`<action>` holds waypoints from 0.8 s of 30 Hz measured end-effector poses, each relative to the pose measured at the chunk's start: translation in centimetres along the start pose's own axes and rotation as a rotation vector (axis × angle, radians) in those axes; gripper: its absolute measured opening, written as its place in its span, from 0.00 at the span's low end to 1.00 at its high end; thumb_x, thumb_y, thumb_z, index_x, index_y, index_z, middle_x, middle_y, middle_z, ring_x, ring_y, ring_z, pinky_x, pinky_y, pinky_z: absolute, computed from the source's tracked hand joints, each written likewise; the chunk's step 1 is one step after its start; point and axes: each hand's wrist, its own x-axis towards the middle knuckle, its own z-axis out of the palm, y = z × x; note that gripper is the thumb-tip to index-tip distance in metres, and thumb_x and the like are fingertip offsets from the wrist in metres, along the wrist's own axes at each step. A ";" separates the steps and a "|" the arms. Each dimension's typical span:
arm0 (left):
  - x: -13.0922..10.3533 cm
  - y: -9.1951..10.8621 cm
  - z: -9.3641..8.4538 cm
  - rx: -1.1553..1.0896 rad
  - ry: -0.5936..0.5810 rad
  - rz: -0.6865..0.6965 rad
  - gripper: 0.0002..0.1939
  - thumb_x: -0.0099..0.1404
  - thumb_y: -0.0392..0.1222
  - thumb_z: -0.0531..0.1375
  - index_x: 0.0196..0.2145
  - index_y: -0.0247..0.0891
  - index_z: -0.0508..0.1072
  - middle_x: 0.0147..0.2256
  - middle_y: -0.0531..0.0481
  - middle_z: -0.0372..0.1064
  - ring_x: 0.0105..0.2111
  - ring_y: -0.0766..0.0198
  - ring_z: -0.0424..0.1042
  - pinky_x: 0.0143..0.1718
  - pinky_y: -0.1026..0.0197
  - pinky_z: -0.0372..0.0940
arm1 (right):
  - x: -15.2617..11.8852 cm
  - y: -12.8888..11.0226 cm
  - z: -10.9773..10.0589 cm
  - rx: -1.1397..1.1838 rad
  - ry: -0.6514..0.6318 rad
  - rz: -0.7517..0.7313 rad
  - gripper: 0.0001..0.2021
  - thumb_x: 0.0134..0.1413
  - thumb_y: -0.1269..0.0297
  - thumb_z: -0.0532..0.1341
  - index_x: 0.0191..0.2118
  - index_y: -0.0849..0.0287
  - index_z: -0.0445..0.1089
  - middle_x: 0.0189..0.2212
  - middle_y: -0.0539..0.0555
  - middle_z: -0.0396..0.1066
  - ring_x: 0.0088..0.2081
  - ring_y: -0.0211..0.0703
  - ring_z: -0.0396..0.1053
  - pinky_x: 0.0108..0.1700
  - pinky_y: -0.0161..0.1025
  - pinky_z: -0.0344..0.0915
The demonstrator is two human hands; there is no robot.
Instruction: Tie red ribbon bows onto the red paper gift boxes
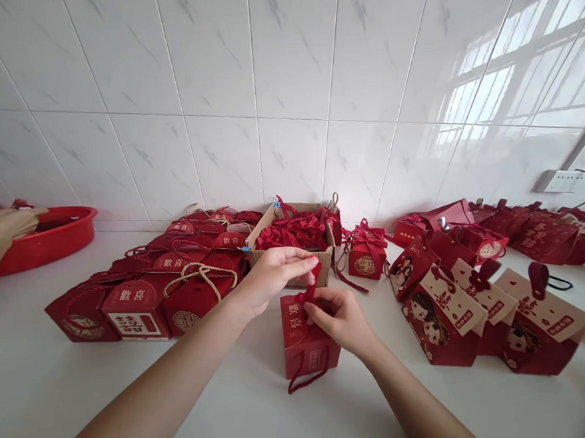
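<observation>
Red box (302, 343) lies five o'clock from left hand (275, 270), eight from right hand (338, 315) (nearer), both pinched tight on ribbon (310, 291)

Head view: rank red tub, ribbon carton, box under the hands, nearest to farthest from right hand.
1. Box: just below and left of the right hand.
2. Carton: behind the box.
3. Tub: far left.
</observation>
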 end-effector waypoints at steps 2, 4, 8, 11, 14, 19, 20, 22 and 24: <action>0.4 -1.0 -0.3 0.023 -0.100 0.021 0.19 0.56 0.50 0.64 0.43 0.37 0.74 0.37 0.44 0.75 0.42 0.56 0.74 0.47 0.55 0.66 | 0.1 0.1 -0.1 -0.003 -0.034 -0.018 0.13 0.53 0.58 0.60 0.23 0.61 0.69 0.20 0.51 0.70 0.22 0.36 0.63 0.25 0.33 0.59; 0.6 -2.1 -0.7 0.069 -0.173 0.039 0.25 0.58 0.55 0.61 0.51 0.41 0.71 0.48 0.41 0.72 0.50 0.53 0.70 0.51 0.52 0.63 | 0.2 0.3 -0.1 0.017 -0.055 -0.043 0.16 0.54 0.55 0.60 0.22 0.60 0.68 0.19 0.51 0.69 0.22 0.36 0.63 0.27 0.34 0.60; -0.2 -4.6 -1.8 0.209 -0.017 0.184 0.26 0.56 0.59 0.62 0.46 0.39 0.73 0.47 0.41 0.71 0.49 0.52 0.70 0.50 0.53 0.64 | 0.5 0.7 -0.2 0.014 -0.020 -0.095 0.18 0.54 0.53 0.60 0.22 0.60 0.71 0.24 0.51 0.66 0.26 0.36 0.64 0.31 0.34 0.61; -1.4 -5.9 -2.1 0.427 0.045 0.295 0.23 0.47 0.51 0.70 0.40 0.39 0.75 0.38 0.47 0.74 0.40 0.57 0.73 0.45 0.57 0.67 | 0.5 0.7 -0.3 0.064 -0.045 -0.075 0.16 0.52 0.52 0.62 0.24 0.60 0.72 0.26 0.51 0.65 0.27 0.37 0.64 0.31 0.35 0.62; -2.2 -6.5 -2.0 0.479 0.095 0.310 0.18 0.49 0.49 0.69 0.37 0.40 0.77 0.36 0.48 0.76 0.38 0.58 0.74 0.43 0.58 0.68 | 0.4 0.6 -0.5 0.113 -0.065 -0.038 0.16 0.51 0.51 0.62 0.25 0.60 0.72 0.23 0.50 0.66 0.27 0.37 0.65 0.32 0.36 0.62; -2.3 -6.8 -1.8 0.380 0.081 0.201 0.19 0.52 0.47 0.68 0.42 0.40 0.78 0.40 0.47 0.77 0.42 0.55 0.74 0.46 0.55 0.69 | 0.1 0.7 -0.7 0.096 -0.083 -0.056 0.17 0.55 0.52 0.60 0.25 0.60 0.73 0.23 0.51 0.69 0.29 0.38 0.65 0.34 0.35 0.62; -2.3 -6.8 -1.8 0.348 0.079 0.181 0.19 0.52 0.47 0.68 0.41 0.39 0.78 0.40 0.46 0.77 0.42 0.55 0.75 0.46 0.55 0.69 | 0.1 0.8 -0.7 0.091 -0.090 -0.058 0.17 0.55 0.52 0.60 0.25 0.60 0.72 0.23 0.51 0.69 0.29 0.38 0.65 0.34 0.35 0.62; -2.3 -7.1 -1.7 0.283 0.077 0.150 0.18 0.52 0.47 0.68 0.40 0.37 0.78 0.39 0.45 0.78 0.41 0.54 0.75 0.45 0.55 0.70 | 0.1 0.9 -0.4 0.133 -0.086 -0.048 0.15 0.55 0.52 0.60 0.29 0.60 0.71 0.23 0.51 0.69 0.28 0.37 0.66 0.33 0.35 0.63; -2.4 -7.3 -1.6 0.241 0.079 0.135 0.16 0.52 0.47 0.68 0.38 0.36 0.78 0.36 0.45 0.78 0.39 0.55 0.75 0.43 0.56 0.70 | 0.1 1.1 -0.1 0.262 -0.046 -0.027 0.13 0.52 0.53 0.63 0.33 0.57 0.64 0.25 0.48 0.70 0.25 0.36 0.67 0.31 0.35 0.64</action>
